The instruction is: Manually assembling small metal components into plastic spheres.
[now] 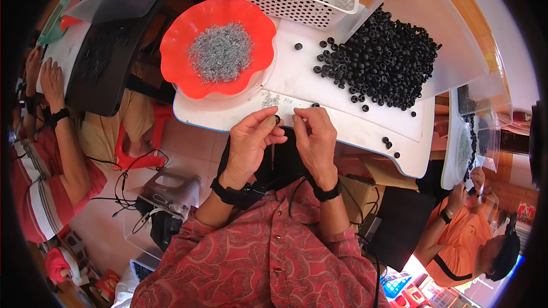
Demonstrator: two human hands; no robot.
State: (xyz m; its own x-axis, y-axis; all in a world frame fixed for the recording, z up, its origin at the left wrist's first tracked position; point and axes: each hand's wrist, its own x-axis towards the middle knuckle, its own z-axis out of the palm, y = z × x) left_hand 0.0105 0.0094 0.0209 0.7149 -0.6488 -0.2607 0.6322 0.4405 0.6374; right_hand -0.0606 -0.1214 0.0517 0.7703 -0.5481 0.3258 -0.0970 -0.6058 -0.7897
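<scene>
My left hand [254, 142] pinches a small round black part [277, 120] between thumb and fingertips, over the table's front edge. Close beside it, my right hand [318, 140] is closed in a pinch, thumb against forefinger; whatever lies between those tips is too small to make out. A few tiny clear pieces [270, 100] lie on the white table [228, 113] just beyond my left fingertips. To the left, a red wavy-rimmed dish [174, 48] holds a heap of small clear-grey pieces [221, 51]. A large pile of hollow black parts [388, 60] spreads at the right.
A white perforated basket [285, 5] with more black parts stands at the back. The pile spills from a translucent bin [451, 40]. Some loose black parts [388, 143] lie near the right front edge. Other people work at tables on the left [57, 165] and right [456, 239].
</scene>
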